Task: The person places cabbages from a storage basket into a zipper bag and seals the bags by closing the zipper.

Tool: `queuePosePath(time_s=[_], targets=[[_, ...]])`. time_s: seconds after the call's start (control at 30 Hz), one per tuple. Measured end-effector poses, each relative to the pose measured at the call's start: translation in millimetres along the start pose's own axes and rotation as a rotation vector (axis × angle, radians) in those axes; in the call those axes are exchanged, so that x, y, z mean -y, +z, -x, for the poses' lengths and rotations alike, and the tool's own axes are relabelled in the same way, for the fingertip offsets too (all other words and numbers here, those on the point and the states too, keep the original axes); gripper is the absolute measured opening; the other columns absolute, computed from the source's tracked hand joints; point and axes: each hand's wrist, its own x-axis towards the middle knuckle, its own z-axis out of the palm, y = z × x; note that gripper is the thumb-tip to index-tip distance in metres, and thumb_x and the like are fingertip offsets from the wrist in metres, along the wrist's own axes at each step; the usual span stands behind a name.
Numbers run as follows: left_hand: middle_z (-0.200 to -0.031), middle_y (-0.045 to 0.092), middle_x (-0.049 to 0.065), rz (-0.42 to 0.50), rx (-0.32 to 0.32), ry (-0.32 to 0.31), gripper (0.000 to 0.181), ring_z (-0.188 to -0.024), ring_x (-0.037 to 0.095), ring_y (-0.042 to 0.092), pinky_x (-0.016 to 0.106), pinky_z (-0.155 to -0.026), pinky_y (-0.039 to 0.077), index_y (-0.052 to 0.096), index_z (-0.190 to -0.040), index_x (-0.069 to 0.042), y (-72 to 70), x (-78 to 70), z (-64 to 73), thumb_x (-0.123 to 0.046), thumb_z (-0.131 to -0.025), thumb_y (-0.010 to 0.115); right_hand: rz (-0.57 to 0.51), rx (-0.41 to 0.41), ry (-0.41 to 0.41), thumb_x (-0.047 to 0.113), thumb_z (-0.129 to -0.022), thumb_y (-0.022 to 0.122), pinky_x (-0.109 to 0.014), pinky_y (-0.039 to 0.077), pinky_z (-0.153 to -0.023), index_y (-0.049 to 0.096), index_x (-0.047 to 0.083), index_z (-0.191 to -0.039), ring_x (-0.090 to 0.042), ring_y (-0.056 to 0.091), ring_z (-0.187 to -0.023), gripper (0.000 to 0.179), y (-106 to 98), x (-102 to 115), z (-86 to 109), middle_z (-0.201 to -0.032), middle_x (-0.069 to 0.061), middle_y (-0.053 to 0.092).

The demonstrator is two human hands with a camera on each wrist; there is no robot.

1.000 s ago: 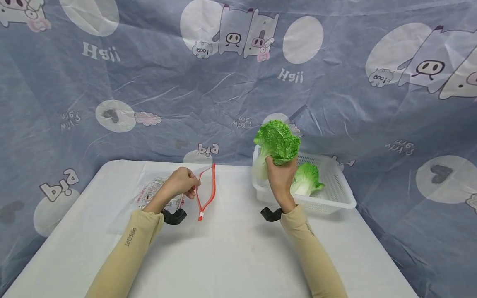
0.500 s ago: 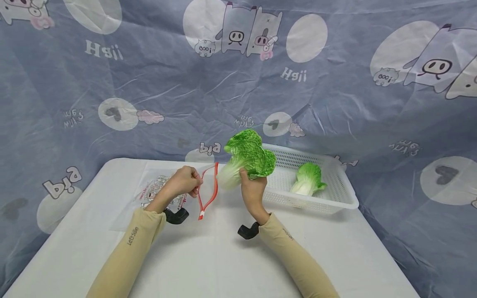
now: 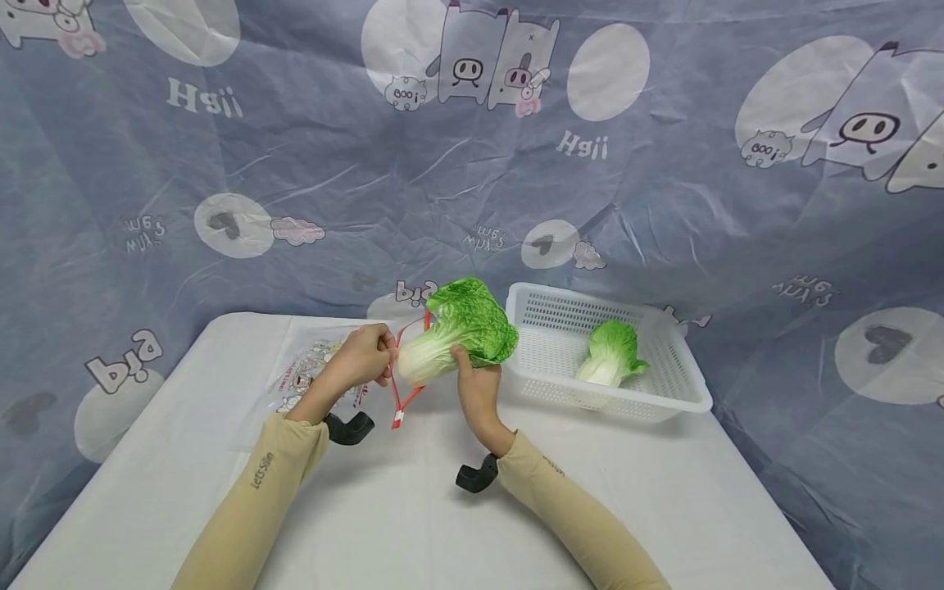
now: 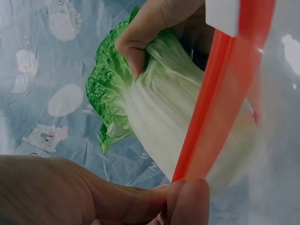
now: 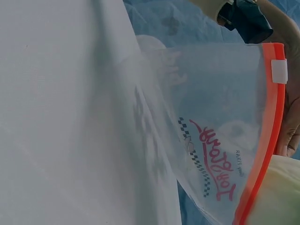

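While left fingers (image 4: 190, 201) pinch the red-edged bag (image 5: 220, 154) | right fingers (image 4: 134, 54) grip cabbage (image 3: 460, 324) at bag mouth

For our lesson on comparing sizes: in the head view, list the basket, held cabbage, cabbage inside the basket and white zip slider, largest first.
1. White basket
2. Held cabbage
3. Cabbage in the basket
4. White zip slider

From the head, we look forward and down, widest and farthest back, across the white table (image 3: 413, 520) at the left hand (image 3: 366, 356) and right hand (image 3: 479, 395). At the left wrist, we face the cabbage (image 4: 161, 105) up close, past the red-rimmed bag (image 4: 213, 98). At the right wrist, our frame turned sideways, we face the bag from near; all three views share bag and cabbage.
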Motion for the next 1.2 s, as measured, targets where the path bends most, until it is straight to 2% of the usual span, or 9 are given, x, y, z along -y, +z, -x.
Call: queuePosePath(time_s=[0.1,0.23,0.4,0.5,0.63,0.73,0.93,1.07,1.2], targets=[[-0.07,0.058,0.012,-0.009,-0.02,0.026,0.008,-0.053,0.018,0.061,0.03,-0.055,0.056,0.055,-0.097,0.004,-0.2,-0.5,0.9,-0.004,-0.097,0.052,-0.011,0.012,-0.005,0.025,-0.088,0.069,-0.037,0.045,-0.1,0.05,0.008,-0.129,-0.018,0.058,-0.109,0.049,-1.7,-1.1,-0.9,-0.115,-0.008,0.062],[-0.072,0.057,0.012,-0.007,-0.049,0.048,0.009,-0.053,0.019,0.062,0.031,-0.054,0.056,0.055,-0.097,0.003,0.1,-1.3,1.2,-0.006,-0.097,0.052,0.006,0.045,0.013,0.018,-0.088,0.069,-0.036,0.046,-0.099,0.052,0.002,-0.127,-0.018,0.059,-0.107,0.046,-6.2,17.6,3.4,-0.114,-0.013,0.064],[-0.073,0.056,0.011,-0.003,-0.094,0.046,0.008,-0.052,0.019,0.062,0.029,-0.049,0.052,0.053,-0.097,0.0,3.8,-0.4,-1.3,-0.008,-0.098,0.051,0.088,0.139,0.066,0.013,-0.087,0.069,-0.033,0.047,-0.097,0.051,-0.002,-0.127,-0.018,0.059,-0.107,0.046,-10.5,32.1,13.2,-0.116,-0.015,0.064],[-0.074,0.057,0.011,0.009,-0.106,0.04,0.009,-0.054,0.019,0.062,0.032,-0.051,0.052,0.053,-0.098,0.001,6.9,-0.9,-2.3,-0.009,-0.098,0.05,0.105,0.188,0.091,0.013,-0.087,0.068,-0.03,0.048,-0.093,0.053,-0.002,-0.126,-0.013,0.058,-0.102,0.044,-10.6,30.4,16.6,-0.115,-0.015,0.064],[-0.075,0.058,0.012,0.028,-0.104,0.05,0.012,-0.058,0.018,0.062,0.037,-0.058,0.056,0.052,-0.101,0.003,10.0,-1.1,-3.9,-0.009,-0.099,0.048,0.091,0.202,0.123,0.015,-0.087,0.069,-0.029,0.048,-0.091,0.053,0.0,-0.126,-0.01,0.057,-0.098,0.045,-9.9,13.2,10.2,-0.113,-0.013,0.065],[-0.076,0.058,0.013,0.055,-0.113,0.064,0.012,-0.058,0.018,0.061,0.035,-0.058,0.057,0.051,-0.1,0.003,11.4,-0.7,-5.4,-0.009,-0.1,0.046,0.056,0.236,0.168,0.016,-0.086,0.07,-0.029,0.049,-0.09,0.054,0.004,-0.127,-0.008,0.058,-0.097,0.045,-10.8,-1.0,3.9,-0.112,-0.009,0.066],[-0.082,0.057,0.016,0.105,-0.142,0.129,0.01,-0.06,0.019,0.06,0.033,-0.057,0.057,0.05,-0.102,0.005,12.2,0.2,-7.5,0.0,-0.098,0.042,-0.06,0.423,0.256,0.022,-0.087,0.069,-0.03,0.053,-0.092,0.056,0.01,-0.126,-0.01,0.064,-0.1,0.043,-17.8,-11.0,-0.5,-0.113,-0.004,0.066],[-0.089,0.054,0.018,0.11,-0.156,0.158,0.019,-0.063,0.02,0.06,0.035,-0.058,0.058,0.05,-0.104,0.005,12.0,-1.5,-7.0,0.009,-0.091,0.037,-0.021,0.569,0.208,0.03,-0.087,0.07,-0.033,0.05,-0.097,0.052,0.013,-0.133,-0.016,0.061,-0.112,0.052,-22.2,-12.0,-3.8,-0.124,-0.006,0.062],[-0.09,0.054,0.018,0.063,-0.161,0.207,0.01,-0.062,0.02,0.059,0.032,-0.055,0.056,0.051,-0.1,0.004,12.3,-3.5,-7.3,0.005,-0.095,0.042,0.022,0.668,0.196,0.034,-0.088,0.07,-0.035,0.048,-0.099,0.042,0.016,-0.141,-0.017,0.055,-0.12,0.063,-23.2,-11.5,-8.1,-0.133,-0.005,0.056]])
